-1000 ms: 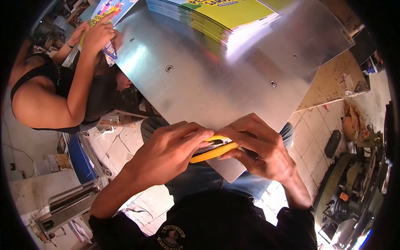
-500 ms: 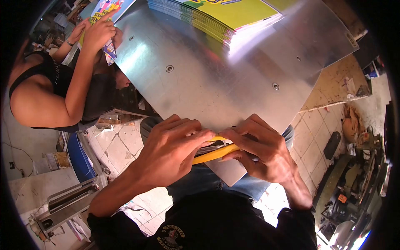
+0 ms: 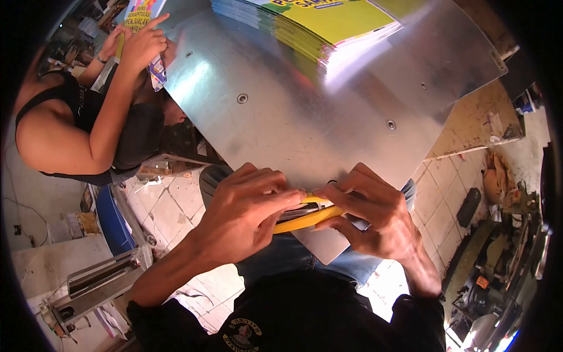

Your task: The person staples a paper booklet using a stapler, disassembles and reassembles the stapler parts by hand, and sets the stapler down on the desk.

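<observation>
Over my lap, just in front of the metal tabletop's near edge, both hands grip a yellow stapler (image 3: 308, 221) with metal parts showing inside. My left hand (image 3: 243, 214) is closed around its left end, the thumb pressed along the upper yellow part. At the other end my right hand (image 3: 375, 217) pinches it between thumb and fingers. The fingers hide much of the stapler, so its full shape does not show. Something small and dark shows near the right fingertips; I cannot make it out.
Yellow-green booklets (image 3: 328, 35) lie stacked on the shiny metal tabletop (image 3: 305, 129). At the left, a co-worker (image 3: 64, 135) holds a printed booklet (image 3: 141, 16). Machinery (image 3: 498, 258) stands on the tiled floor at the right, and a metal frame (image 3: 102, 281) is at lower left.
The view has shifted slightly. Both hands keep hold of the stapler with almost the same grip. The co-worker's booklet has tilted a little.
</observation>
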The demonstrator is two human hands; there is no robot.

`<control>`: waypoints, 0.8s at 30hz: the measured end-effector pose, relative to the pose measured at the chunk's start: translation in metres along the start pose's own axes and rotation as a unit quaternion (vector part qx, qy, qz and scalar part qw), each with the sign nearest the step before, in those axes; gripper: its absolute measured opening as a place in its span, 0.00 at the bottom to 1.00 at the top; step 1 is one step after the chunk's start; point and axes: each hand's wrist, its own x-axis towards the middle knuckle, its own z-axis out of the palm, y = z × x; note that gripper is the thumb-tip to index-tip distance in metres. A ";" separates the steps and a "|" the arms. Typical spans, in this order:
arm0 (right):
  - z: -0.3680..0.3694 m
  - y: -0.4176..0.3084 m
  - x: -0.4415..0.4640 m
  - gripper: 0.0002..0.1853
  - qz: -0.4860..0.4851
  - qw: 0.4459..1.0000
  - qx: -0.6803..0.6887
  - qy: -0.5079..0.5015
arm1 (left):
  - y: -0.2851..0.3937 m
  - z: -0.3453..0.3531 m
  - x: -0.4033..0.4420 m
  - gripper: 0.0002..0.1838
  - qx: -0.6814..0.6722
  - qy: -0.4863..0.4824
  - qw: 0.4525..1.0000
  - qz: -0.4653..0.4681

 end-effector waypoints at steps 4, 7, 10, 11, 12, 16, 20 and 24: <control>0.005 0.006 0.000 0.38 0.071 0.991 0.098 0.057 | 0.005 -0.003 0.003 0.20 0.018 -0.011 1.000 -0.016; 0.003 0.011 -0.004 0.45 0.055 0.992 0.099 0.062 | 0.007 0.002 0.003 0.19 0.017 0.021 0.999 -0.019; 0.005 0.006 -0.002 0.48 0.064 0.991 0.099 0.066 | 0.007 -0.001 0.003 0.20 0.010 -0.012 1.000 -0.021; 0.004 0.004 -0.002 0.50 0.076 0.990 0.099 0.069 | 0.008 -0.002 0.005 0.20 0.010 -0.012 1.000 -0.020; 0.005 0.005 -0.002 0.50 0.075 0.990 0.099 0.069 | 0.010 -0.005 0.006 0.18 0.017 -0.027 0.999 -0.024; 0.009 0.008 -0.005 0.54 0.071 0.990 0.106 0.061 | 0.011 -0.002 0.007 0.15 0.034 -0.031 0.999 -0.027; 0.010 -0.006 -0.006 0.58 0.105 0.969 0.175 0.143 | 0.009 0.001 0.004 0.11 0.009 0.024 1.000 -0.018; 0.009 -0.019 -0.006 0.42 0.053 0.971 0.176 0.150 | 0.011 0.008 -0.005 0.09 -0.083 0.117 0.990 -0.009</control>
